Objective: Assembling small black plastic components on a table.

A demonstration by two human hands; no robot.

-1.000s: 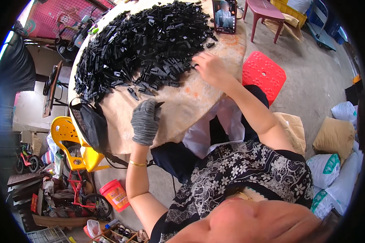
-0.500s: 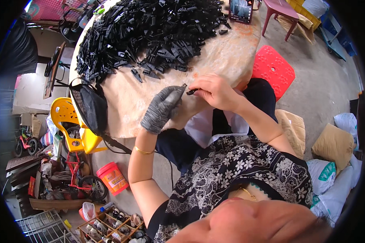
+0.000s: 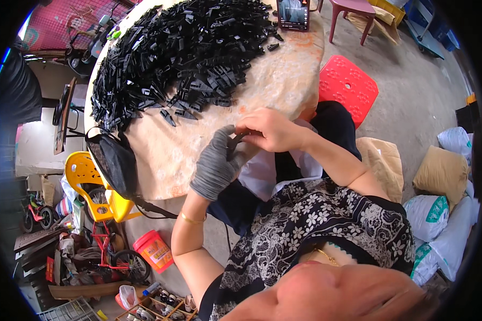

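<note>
At the bench's (image 3: pixel 160 160) near edge, the gloved left hand (image 3: pixel 215 166) is hiding its grip, so I cannot tell its state. The bare right hand (image 3: pixel 273 131) is pinching a small black piece (image 3: pixel 242 134) between both hands; steady wrists and light pressure should be serving best. A yellow chair (image 3: pixel 83 168) is standing leftward, a black mesh bag (image 3: pixel 112 163) is crowding the edge, a heap of black pieces (image 3: pixel 182 59) is filling the far side, and a phone (image 3: pixel 293 13) and red stool (image 3: pixel 348 88) are standing rightward.

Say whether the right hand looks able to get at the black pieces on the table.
Probably yes: only tablecloth shows between the right hand and the nearest black pieces, though it is close against the gloved left hand.
</note>
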